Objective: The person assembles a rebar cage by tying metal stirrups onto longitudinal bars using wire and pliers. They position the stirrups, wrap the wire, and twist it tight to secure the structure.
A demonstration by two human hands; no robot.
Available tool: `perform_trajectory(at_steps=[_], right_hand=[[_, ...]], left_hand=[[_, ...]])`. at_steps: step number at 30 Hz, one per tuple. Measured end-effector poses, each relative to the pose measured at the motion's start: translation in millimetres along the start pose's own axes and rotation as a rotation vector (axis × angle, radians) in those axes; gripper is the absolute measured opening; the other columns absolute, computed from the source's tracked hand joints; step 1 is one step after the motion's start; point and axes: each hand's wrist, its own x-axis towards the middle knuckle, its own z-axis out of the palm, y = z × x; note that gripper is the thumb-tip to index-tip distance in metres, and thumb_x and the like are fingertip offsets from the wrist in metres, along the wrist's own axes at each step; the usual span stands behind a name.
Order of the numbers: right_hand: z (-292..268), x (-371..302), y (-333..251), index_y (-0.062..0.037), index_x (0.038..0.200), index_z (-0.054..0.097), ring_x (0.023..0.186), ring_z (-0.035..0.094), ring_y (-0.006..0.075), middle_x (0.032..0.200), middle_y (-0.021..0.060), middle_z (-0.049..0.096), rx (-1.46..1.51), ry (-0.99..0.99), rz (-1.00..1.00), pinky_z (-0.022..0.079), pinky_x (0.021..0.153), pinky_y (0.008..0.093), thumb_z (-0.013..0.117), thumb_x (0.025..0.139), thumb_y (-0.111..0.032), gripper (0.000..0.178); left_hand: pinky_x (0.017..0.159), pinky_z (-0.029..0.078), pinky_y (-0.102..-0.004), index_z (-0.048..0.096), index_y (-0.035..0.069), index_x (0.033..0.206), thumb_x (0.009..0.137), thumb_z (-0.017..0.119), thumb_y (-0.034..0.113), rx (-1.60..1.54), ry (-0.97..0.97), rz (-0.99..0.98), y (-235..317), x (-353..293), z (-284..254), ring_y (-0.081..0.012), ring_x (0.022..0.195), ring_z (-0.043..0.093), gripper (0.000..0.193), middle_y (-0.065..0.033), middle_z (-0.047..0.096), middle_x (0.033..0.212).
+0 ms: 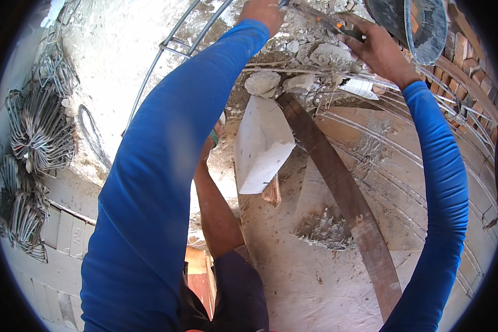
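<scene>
At the top edge my left hand [263,15] is closed, its fingertips partly cut off by the frame. What it grips is hidden; a dark end pokes out beside it. Further right, my right hand [377,51] is closed round a dark long-handled tool [329,23] with orange marks. The tool's far end points left toward my left hand, and its exact kind is unclear. A steel rebar frame [191,45] with a crosspiece slants below and left of my left hand. Broken stones and rubble [332,57] lie beneath both hands.
Bundles of bent steel stirrups [41,127] and a wire loop [88,135] are at left. A white angular block [263,146] stands centrally beside a brown plank [343,193]. Long thin rods [387,141] cross the right side. Upper right are a black bucket [428,30] and bricks [462,50].
</scene>
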Motion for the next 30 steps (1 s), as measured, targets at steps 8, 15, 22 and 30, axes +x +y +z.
perform_trajectory(at_steps=[8,15,22,30], right_hand=[[5.3,-5.4,-31.1,0.0023,0.150,0.036,0.076,0.071,0.0240,0.090,0.0158,0.067,0.375,-0.234,0.330,0.060,0.071,0.0369,0.073,0.094,-0.034,0.077],[11.4,-13.4,16.0,-0.0048,0.154,0.032,0.092,0.061,0.0357,0.111,0.0176,0.061,-0.886,0.325,-0.242,0.049,0.088,0.0453,0.069,0.092,-0.031,0.076],[5.1,-22.6,9.2,-0.0005,0.135,0.051,0.064,0.063,0.0236,0.084,0.0094,0.068,-0.427,0.055,0.082,0.055,0.064,0.0374,0.054,0.103,-0.044,0.054],[6.8,-23.0,-18.1,0.0018,0.118,0.060,0.064,0.062,0.0150,0.074,0.0058,0.062,0.326,-0.210,0.402,0.051,0.056,0.0313,0.068,0.093,-0.054,0.062]], left_hand=[[0.091,0.050,-0.0524,0.070,-0.003,0.095,0.085,0.063,0.019,-0.044,0.004,-0.041,-0.5,-0.8,0.3,-0.0454,0.100,0.062,0.026,-0.0285,0.068,0.102],[0.090,0.050,-0.0519,0.070,-0.004,0.094,0.086,0.064,0.019,0.009,-0.005,-0.013,-0.5,-3.3,-0.7,-0.0450,0.100,0.063,0.026,-0.0287,0.068,0.102],[0.091,0.050,-0.0515,0.070,-0.004,0.095,0.088,0.065,0.024,0.021,-0.016,-0.020,2.4,-4.7,1.1,-0.0444,0.100,0.063,0.030,-0.0279,0.068,0.101],[0.092,0.050,-0.0508,0.070,-0.003,0.097,0.088,0.064,0.023,0.025,-0.046,-0.053,3.5,-9.2,2.3,-0.0433,0.100,0.063,0.029,-0.0274,0.068,0.100]])
